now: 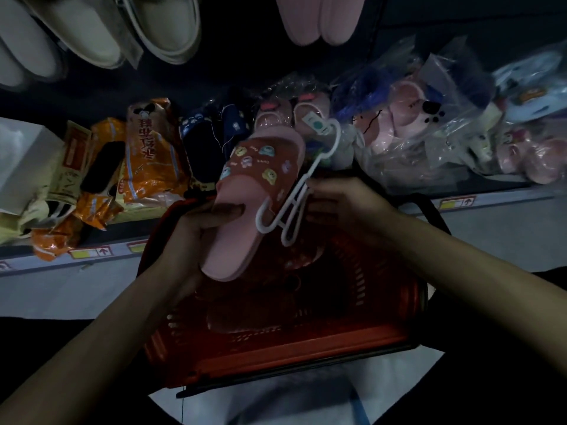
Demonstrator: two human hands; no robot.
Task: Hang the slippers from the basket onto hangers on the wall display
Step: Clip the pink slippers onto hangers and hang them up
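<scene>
Progress: early, nothing hung yet | left hand (196, 228) grips pink slipper (245, 210) over red basket (276, 357) | right hand (346, 207) pinches white hanger (293, 197) against slipper's side | Left: fit hanger, hang; more slippers dimly in basket

Left hand (196, 231), right hand (346, 207): bare. Forearms (92, 348) uncovered right to frame edge. Dark cloth (506, 388) at both lower corners; garment type unclear in dim light.
</scene>
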